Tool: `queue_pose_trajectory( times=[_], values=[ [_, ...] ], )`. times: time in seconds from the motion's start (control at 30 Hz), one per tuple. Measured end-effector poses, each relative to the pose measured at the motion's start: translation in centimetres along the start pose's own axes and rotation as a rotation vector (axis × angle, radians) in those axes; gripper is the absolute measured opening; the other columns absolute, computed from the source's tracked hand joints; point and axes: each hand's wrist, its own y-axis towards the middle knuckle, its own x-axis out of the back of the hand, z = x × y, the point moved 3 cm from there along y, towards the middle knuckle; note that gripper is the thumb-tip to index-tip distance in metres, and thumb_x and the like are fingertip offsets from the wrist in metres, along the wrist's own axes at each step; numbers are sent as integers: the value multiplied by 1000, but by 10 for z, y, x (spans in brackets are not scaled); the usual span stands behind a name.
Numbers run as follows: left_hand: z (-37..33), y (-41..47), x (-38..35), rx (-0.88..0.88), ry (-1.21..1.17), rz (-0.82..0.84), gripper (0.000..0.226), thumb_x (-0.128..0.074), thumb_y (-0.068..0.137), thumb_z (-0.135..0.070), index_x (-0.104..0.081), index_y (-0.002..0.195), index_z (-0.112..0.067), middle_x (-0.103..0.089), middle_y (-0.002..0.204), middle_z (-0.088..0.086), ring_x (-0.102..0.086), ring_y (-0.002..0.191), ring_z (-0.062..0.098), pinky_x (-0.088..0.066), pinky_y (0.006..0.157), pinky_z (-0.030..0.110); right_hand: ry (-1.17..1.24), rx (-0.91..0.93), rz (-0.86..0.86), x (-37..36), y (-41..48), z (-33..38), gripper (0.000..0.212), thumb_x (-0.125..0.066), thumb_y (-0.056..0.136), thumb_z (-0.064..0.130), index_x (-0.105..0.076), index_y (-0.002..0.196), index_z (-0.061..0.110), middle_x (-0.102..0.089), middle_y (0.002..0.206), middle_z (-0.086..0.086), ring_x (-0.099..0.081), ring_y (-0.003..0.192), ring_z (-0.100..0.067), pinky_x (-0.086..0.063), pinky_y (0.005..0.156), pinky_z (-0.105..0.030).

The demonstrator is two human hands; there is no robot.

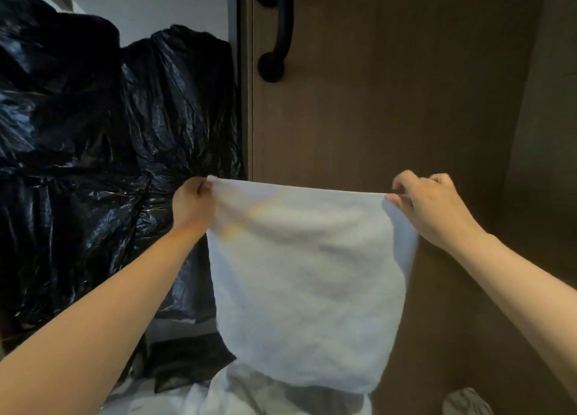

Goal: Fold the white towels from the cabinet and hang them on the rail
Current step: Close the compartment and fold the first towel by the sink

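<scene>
While the left hand (193, 204) and the right hand (432, 208) each pinch a top corner of the white towel (307, 277), it hangs stretched before the wooden door (390, 102), so folding seems only begun and hanging remains.

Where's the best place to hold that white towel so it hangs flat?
By its two top corners, one from each side. The left hand and right hand pinch them, so the white towel hangs flat beneath a taut top edge.
</scene>
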Motion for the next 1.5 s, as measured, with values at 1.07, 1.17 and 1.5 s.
queue_pose_trajectory(
  times=[1.07, 1.17, 1.5],
  values=[
    [15, -171, -42, -88, -98, 527, 16, -62, 93, -21, -77, 94, -22, -73, 86, -11, -65, 80, 1, -44, 67, 4, 662, -152, 450, -94, -120, 88, 29, -53, 97, 40, -58, 125, 36, -49, 110, 35, -58, 86, 13, -42, 67, 1],
    [13, -184, -38, -50, -146, 564, 15, -63, 92, -23, -77, 96, -22, -73, 85, -11, -66, 81, 1, -47, 68, 6, 815, -182, 463, -96, -122, 101, 30, -55, 96, 38, -59, 127, 37, -52, 108, 38, -64, 84, 3, -49, 65, -5],
    [2, -195, -27, -58, -244, 574, 14, -67, 89, -21, -76, 100, -20, -73, 85, -10, -66, 81, 2, -50, 70, 10, 1068, -177, 461, -95, -122, 121, 10, -60, 95, 27, -69, 90, 26, -66, 78, 10, -63, 60, -15, -53, 54, -22]
  ],
)
